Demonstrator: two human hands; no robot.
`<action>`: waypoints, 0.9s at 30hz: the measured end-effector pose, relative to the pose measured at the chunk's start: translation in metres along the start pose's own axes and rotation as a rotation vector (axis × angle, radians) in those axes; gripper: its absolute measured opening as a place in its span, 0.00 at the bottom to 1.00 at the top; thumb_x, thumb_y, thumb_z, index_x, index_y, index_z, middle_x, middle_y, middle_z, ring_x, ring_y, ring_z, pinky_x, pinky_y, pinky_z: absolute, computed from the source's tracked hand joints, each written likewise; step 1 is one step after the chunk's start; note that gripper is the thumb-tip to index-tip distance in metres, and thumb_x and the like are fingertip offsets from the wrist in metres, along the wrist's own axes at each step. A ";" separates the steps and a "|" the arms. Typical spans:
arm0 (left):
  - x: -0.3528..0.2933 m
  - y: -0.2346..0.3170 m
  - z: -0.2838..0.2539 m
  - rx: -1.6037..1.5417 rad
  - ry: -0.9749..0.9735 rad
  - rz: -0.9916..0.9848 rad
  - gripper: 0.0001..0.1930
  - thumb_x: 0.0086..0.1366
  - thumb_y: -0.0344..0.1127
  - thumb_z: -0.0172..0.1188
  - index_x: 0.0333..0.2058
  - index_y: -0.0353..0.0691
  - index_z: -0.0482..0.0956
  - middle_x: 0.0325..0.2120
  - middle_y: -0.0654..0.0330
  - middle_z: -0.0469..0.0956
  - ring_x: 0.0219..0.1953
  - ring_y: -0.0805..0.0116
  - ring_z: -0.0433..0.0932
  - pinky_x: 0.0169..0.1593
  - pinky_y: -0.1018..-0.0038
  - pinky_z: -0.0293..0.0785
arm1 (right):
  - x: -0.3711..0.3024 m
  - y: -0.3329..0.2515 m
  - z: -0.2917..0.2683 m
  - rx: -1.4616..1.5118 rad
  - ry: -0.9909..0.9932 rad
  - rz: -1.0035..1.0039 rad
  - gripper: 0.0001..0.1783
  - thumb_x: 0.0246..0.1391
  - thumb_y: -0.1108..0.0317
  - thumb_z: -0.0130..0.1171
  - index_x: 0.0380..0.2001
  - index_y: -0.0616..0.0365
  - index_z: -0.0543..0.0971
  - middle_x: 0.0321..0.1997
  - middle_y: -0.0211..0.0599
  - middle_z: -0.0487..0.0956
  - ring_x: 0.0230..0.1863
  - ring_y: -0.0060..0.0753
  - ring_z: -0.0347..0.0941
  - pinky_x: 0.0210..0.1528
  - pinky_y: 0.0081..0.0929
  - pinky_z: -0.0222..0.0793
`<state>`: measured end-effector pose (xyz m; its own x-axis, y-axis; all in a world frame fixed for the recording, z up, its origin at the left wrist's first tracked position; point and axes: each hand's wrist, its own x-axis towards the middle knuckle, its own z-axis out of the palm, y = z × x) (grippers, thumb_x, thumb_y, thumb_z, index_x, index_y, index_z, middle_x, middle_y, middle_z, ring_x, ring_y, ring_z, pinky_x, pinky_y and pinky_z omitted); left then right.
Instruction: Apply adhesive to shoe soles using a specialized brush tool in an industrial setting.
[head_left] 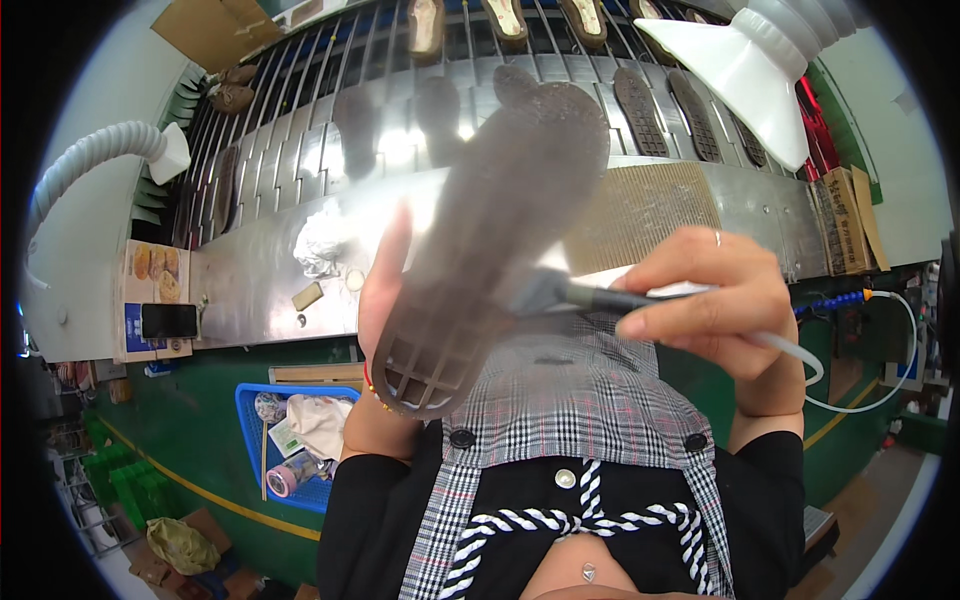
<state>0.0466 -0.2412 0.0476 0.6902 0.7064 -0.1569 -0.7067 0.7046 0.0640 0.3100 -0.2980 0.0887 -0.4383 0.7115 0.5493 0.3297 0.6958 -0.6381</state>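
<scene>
A brown shoe sole [520,190], long and slightly blurred, is held up at a tilt in front of my apron. Behind its left edge my left hand [384,275] supports it; part of that hand shows, and the other fingers are hidden by the sole. My right hand [712,300] pinches the dark handle of a brush [580,295]. Its blurred bristles are at the right side of the sole, touching it or very close. From the brush end in my hand a pale thin hose [800,352] curves off to the right.
Beyond the metal ledge, a slatted conveyor [290,130] carries several soles and shoe uppers. A ribbed brown mat [650,212] lies on the ledge, with crumpled white cloth [318,243] left. White extraction nozzles [730,75] overhang both sides. A blue basket [262,420] stands lower left.
</scene>
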 end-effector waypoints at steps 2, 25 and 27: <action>-0.001 -0.001 0.003 -0.137 -0.029 -0.044 0.39 0.75 0.62 0.35 0.66 0.30 0.60 0.62 0.29 0.63 0.59 0.33 0.71 0.54 0.47 0.79 | -0.003 -0.003 -0.002 0.011 -0.042 -0.031 0.12 0.50 0.59 0.64 0.32 0.53 0.88 0.34 0.45 0.85 0.31 0.42 0.81 0.34 0.33 0.73; -0.007 0.025 -0.034 -0.132 -0.104 -0.094 0.45 0.72 0.69 0.34 0.69 0.31 0.57 0.68 0.36 0.57 0.68 0.36 0.59 0.62 0.41 0.67 | -0.011 0.056 -0.051 0.296 0.074 -0.011 0.17 0.48 0.69 0.63 0.40 0.71 0.84 0.42 0.58 0.83 0.42 0.46 0.80 0.46 0.34 0.73; 0.002 0.024 -0.042 -0.159 -0.179 -0.120 0.44 0.72 0.69 0.35 0.68 0.32 0.58 0.66 0.40 0.63 0.66 0.43 0.65 0.64 0.45 0.66 | -0.008 0.060 -0.026 0.474 0.209 -0.013 0.18 0.54 0.68 0.60 0.43 0.72 0.82 0.44 0.56 0.82 0.44 0.45 0.80 0.50 0.36 0.74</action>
<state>0.0242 -0.2253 0.0070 0.7771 0.6290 0.0242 -0.6239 0.7748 -0.1023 0.3546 -0.2595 0.0605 -0.2472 0.7412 0.6241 -0.1111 0.6181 -0.7782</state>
